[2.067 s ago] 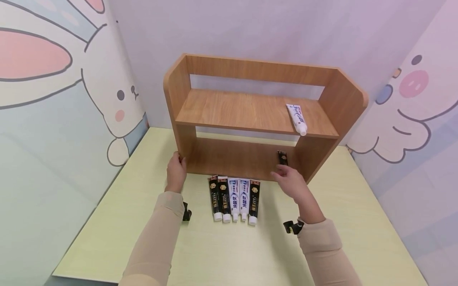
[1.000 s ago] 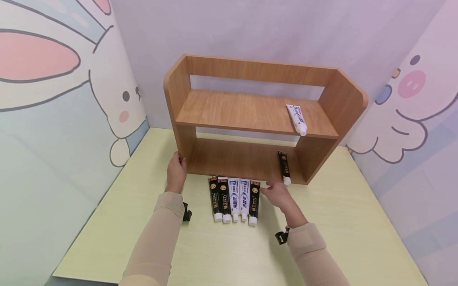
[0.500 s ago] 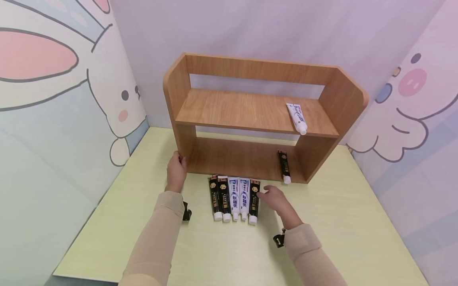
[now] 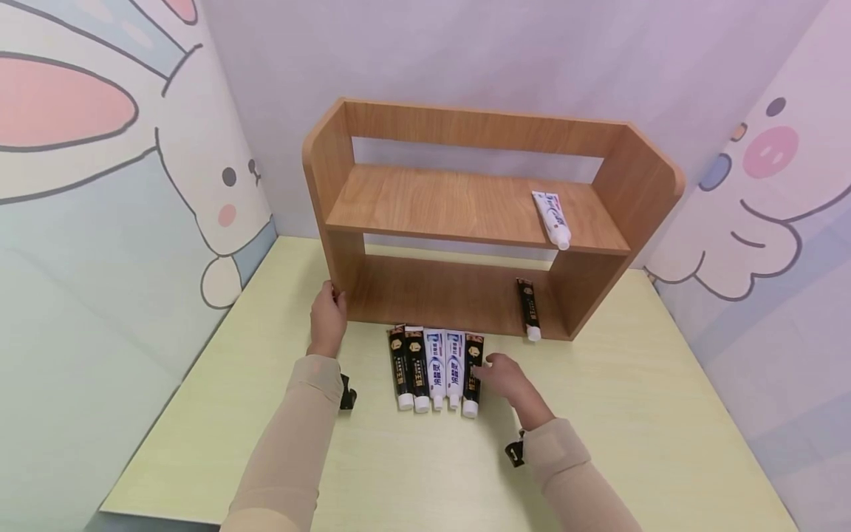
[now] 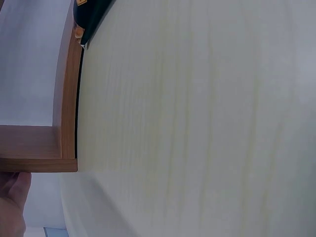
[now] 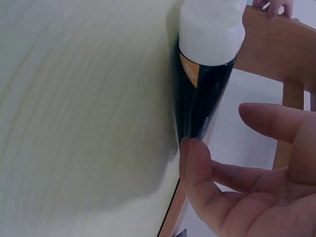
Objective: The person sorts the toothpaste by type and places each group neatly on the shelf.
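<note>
Five-odd toothpaste tubes lie side by side on the table, caps toward me; the rightmost is a black toothpaste tube (image 4: pixel 473 384). My right hand (image 4: pixel 507 380) is at that tube's right side, and its fingertips overlap the tube in the head view. In the right wrist view its thumb and fingers stand apart by the black tube (image 6: pixel 202 94). My left hand (image 4: pixel 328 319) grips the lower front edge of the left side panel of a wooden shelf (image 4: pixel 425 196). Only part of that left hand (image 5: pixel 12 202) shows in the left wrist view, against the panel.
A white toothpaste tube (image 4: pixel 552 220) lies on the upper board at the right. Another black tube (image 4: pixel 528 310) lies on the lower board, its cap at the front edge. The pale table (image 4: pixel 266 443) runs up to walls with cartoon drawings.
My right hand has drawn back from the black tube on the lower board and moved left and nearer to the rightmost tube of the row. The left hand has stayed in place.
</note>
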A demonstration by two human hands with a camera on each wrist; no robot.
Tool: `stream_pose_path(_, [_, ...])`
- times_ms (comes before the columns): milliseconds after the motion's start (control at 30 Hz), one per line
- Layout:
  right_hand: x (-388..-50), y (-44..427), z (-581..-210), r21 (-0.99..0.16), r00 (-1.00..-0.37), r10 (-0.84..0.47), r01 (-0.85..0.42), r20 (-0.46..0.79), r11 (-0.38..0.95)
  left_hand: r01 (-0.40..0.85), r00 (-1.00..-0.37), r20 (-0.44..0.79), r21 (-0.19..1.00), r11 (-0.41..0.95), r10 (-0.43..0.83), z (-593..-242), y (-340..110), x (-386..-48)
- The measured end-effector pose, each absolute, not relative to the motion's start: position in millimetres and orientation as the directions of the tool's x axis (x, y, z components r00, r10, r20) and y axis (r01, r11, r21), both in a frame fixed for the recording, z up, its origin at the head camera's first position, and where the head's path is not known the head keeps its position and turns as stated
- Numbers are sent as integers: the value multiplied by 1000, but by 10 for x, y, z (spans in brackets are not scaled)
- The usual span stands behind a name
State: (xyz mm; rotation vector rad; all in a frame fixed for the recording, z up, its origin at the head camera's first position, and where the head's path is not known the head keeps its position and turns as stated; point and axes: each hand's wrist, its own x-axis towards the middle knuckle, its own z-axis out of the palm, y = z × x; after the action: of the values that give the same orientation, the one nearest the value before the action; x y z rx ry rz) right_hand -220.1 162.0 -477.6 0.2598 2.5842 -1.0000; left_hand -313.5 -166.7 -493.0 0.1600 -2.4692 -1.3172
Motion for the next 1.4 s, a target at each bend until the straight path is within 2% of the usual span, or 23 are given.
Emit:
stream_pose_path(633, [-2200,1518,-4794,-551,-915,68,298,-398,779,77,-931,266,814,576,-251,-4907,-1654,-3198])
stream_pose_path(867, [-2186,1483,-4808,-535,-912,59,289,-405,794,60,-939,238,824,564,-247,-4918,-1656,-3180])
stream_pose_path(1400, [-2147,1440,-4891,-574,-914,66,306,-401,759,58,-937,238,827,559,-254,-4941,-1667,-3140])
